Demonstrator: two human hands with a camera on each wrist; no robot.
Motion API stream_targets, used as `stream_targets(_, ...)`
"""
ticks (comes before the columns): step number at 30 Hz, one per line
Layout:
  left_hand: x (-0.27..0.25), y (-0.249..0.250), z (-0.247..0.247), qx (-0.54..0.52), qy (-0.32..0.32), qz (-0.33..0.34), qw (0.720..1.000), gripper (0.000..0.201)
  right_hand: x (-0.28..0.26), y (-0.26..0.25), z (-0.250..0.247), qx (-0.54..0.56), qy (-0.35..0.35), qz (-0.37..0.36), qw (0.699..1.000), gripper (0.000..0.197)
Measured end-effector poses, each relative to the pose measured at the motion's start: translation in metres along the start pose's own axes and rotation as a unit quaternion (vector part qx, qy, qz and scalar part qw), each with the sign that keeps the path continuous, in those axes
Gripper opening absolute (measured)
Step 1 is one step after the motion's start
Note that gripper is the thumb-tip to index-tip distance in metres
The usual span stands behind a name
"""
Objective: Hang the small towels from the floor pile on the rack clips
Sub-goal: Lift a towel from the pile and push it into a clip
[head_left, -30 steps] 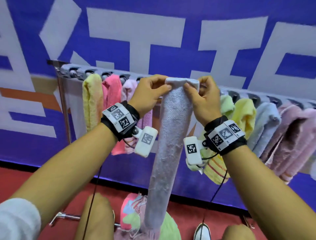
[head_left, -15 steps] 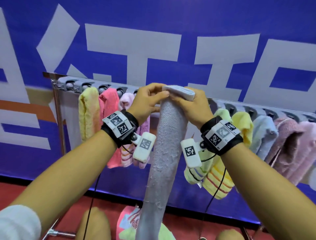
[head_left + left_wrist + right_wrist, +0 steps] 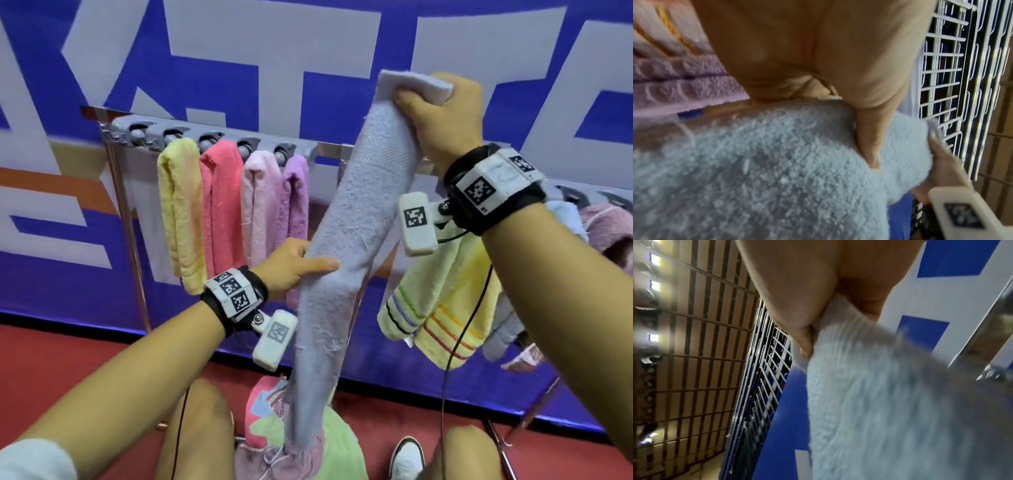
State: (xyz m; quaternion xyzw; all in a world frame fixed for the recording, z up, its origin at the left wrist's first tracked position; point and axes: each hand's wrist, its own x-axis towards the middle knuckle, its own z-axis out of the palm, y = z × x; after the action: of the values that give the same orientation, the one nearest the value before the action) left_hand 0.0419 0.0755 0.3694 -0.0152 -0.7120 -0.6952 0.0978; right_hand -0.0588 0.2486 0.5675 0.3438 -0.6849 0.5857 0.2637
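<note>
My right hand grips the pale blue towel's top end above the rack; my left hand pinches it mid-length, thumb across the front.

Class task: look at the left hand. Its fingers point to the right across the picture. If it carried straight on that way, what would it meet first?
The left hand already grips the grey-blue towel, so that towel comes first. Beyond it hangs the yellow striped towel, probably further back; depth is unclear.

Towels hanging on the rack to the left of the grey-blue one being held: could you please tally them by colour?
Yellow towel: 1
Coral towel: 1
Pale pink towel: 1
Purple towel: 1
Total: 4
</note>
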Motion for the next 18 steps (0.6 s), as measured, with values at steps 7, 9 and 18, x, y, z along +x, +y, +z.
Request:
stream_targets(7, -0.013, 0.028, -0.032, 0.006, -0.003, -0.051, 0.999, 0.032, -0.006, 0.052, -0.009, -0.171, -0.011, 0.113, 0.979, 0.026)
stream_targets(9, -0.009, 0.039, -0.029, 0.024, -0.005, -0.06, 0.998, 0.036, -0.018, 0.062, -0.001, -0.256, -0.047, 0.099, 0.961, 0.03)
stream_targets(18, 0.009, 0.065, -0.006, 0.173, -0.043, -0.104, 0.979, 0.022, -0.109, 0.04, 0.069, 0.054, -0.365, 0.212, 0.905, 0.026)
